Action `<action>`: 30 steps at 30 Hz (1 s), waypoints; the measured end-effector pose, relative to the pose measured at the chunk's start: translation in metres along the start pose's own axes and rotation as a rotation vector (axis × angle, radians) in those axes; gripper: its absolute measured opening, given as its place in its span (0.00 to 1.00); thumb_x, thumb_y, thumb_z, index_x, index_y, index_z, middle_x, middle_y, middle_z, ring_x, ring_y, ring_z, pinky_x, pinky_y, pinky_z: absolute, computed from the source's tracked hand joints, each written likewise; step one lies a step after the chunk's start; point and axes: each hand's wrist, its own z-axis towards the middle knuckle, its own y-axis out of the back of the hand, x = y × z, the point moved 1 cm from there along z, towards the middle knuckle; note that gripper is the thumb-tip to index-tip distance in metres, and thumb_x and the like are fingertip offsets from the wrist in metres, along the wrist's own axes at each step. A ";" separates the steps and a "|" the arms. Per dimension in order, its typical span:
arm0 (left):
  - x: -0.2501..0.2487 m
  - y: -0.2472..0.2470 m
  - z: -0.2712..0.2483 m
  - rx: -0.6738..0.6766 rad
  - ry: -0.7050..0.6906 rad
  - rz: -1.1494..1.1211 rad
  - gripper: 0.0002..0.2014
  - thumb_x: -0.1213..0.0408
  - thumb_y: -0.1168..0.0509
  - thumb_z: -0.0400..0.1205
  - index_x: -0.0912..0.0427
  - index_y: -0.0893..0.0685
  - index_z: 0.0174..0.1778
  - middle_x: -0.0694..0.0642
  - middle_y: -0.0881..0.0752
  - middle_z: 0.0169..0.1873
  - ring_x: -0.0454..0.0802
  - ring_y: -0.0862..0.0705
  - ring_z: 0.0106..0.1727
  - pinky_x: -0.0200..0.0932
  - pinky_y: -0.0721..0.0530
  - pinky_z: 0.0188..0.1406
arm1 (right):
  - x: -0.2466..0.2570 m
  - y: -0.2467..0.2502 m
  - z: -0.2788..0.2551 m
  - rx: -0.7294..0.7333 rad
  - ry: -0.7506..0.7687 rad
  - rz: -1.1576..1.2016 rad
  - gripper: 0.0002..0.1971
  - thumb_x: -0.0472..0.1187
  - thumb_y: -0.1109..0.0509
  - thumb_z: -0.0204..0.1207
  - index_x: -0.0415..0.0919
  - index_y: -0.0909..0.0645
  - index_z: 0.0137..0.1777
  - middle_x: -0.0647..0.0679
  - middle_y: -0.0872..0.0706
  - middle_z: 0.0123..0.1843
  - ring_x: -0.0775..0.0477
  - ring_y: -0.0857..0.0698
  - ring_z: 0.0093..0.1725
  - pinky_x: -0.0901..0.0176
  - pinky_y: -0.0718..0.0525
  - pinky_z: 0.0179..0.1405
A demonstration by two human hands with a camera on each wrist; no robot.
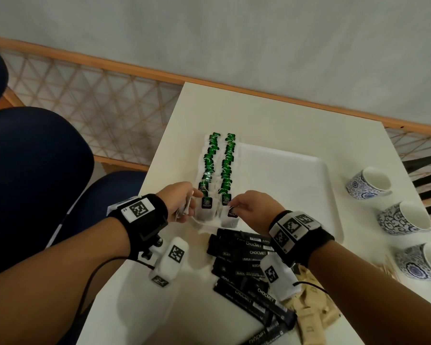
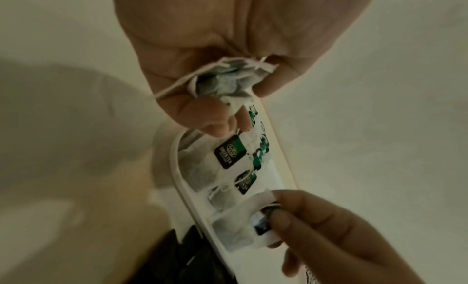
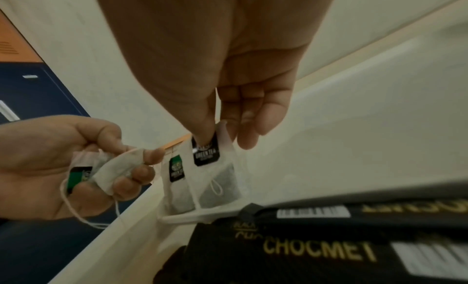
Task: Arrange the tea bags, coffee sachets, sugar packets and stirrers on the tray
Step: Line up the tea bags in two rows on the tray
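The tea bags (image 1: 218,168) lie in two neat rows along the left side of the white tray (image 1: 309,170), running from the far edge to the near edge, each with a green and black tag on top. The right hand (image 1: 253,207) pinches the tag (image 3: 205,151) of the nearest bag (image 3: 220,188) in the right row between thumb and fingers; this bag is at the near left corner of the tray, touching the bag beside it. The left hand (image 1: 181,201) is just left of the rows, at the tray's left rim, and its fingers are curled round a small bunch of spare bags (image 3: 111,172), with loose strings hanging from it. The two hands are near each other but apart. Just near of the tray's near rim, black coffee sachets (image 1: 244,265) marked CHOCMET lie in a loose pile on the white table (image 1: 125,307), some of them under the right wrist. Brown sugar packets (image 1: 309,317) lie at the near right of that pile. Thin wooden stirrers (image 1: 390,270) are partly seen further right, beside the nearest cup. Three blue and white cups (image 1: 370,183) lie on their sides along the right edge of the table, well apart from the tea bags.
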 end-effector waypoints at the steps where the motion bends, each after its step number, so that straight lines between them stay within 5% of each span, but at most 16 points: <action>1: 0.000 0.001 0.001 -0.004 0.004 0.003 0.16 0.75 0.50 0.76 0.65 0.19 0.51 0.60 0.24 0.31 0.51 0.29 0.27 0.39 0.35 0.25 | 0.000 -0.001 0.003 0.021 -0.012 -0.013 0.15 0.43 0.39 0.82 0.48 0.17 0.64 0.48 0.17 0.60 0.45 0.19 0.60 0.57 0.24 0.57; 5: 0.000 0.001 0.005 0.013 -0.018 0.066 0.20 0.81 0.47 0.73 0.62 0.18 0.55 0.61 0.23 0.38 0.51 0.27 0.32 0.38 0.23 0.24 | -0.004 -0.004 0.014 -0.002 -0.037 0.010 0.14 0.43 0.39 0.81 0.50 0.16 0.62 0.49 0.17 0.58 0.47 0.18 0.57 0.59 0.23 0.53; 10: 0.000 -0.001 0.007 0.068 -0.049 -0.041 0.09 0.73 0.31 0.78 0.60 0.16 0.52 0.62 0.15 0.46 0.56 0.16 0.43 0.41 0.14 0.30 | -0.010 -0.003 0.016 -0.175 0.027 0.109 0.12 0.47 0.35 0.79 0.56 0.20 0.61 0.56 0.20 0.50 0.54 0.19 0.48 0.57 0.21 0.52; 15: -0.004 -0.013 0.003 0.167 -0.051 -0.091 0.12 0.62 0.31 0.81 0.58 0.16 0.59 0.60 0.14 0.44 0.52 0.11 0.35 0.34 0.23 0.20 | -0.001 0.000 0.001 -0.270 0.250 0.166 0.21 0.41 0.29 0.74 0.62 0.23 0.65 0.62 0.26 0.56 0.60 0.22 0.48 0.64 0.21 0.47; 19: -0.007 -0.022 -0.001 0.200 -0.074 -0.070 0.09 0.60 0.34 0.83 0.57 0.17 0.57 0.59 0.14 0.39 0.48 0.14 0.29 0.32 0.30 0.16 | 0.005 0.000 -0.001 -0.318 0.354 0.217 0.19 0.44 0.25 0.71 0.59 0.20 0.62 0.61 0.24 0.57 0.60 0.22 0.48 0.61 0.19 0.49; 22: -0.009 -0.022 -0.005 0.185 -0.096 -0.071 0.07 0.61 0.36 0.84 0.57 0.18 0.55 0.56 0.15 0.30 0.47 0.15 0.25 0.32 0.31 0.16 | 0.005 0.002 -0.002 -0.328 0.365 0.283 0.17 0.49 0.24 0.70 0.60 0.19 0.59 0.60 0.20 0.56 0.61 0.20 0.49 0.60 0.18 0.52; 27: -0.010 -0.020 -0.011 0.247 -0.098 -0.012 0.12 0.57 0.40 0.86 0.52 0.17 0.62 0.54 0.13 0.37 0.47 0.15 0.28 0.31 0.32 0.18 | 0.011 -0.001 -0.005 -0.363 0.352 0.308 0.07 0.44 0.24 0.71 0.56 0.14 0.47 0.57 0.16 0.48 0.61 0.19 0.45 0.66 0.21 0.50; 30: -0.008 -0.022 -0.014 0.239 -0.115 0.082 0.10 0.57 0.41 0.86 0.50 0.16 0.58 0.52 0.13 0.39 0.47 0.17 0.29 0.33 0.34 0.21 | 0.012 0.003 -0.007 -0.306 0.197 0.500 0.03 0.44 0.26 0.75 0.51 0.12 0.46 0.58 0.14 0.40 0.66 0.18 0.40 0.73 0.22 0.41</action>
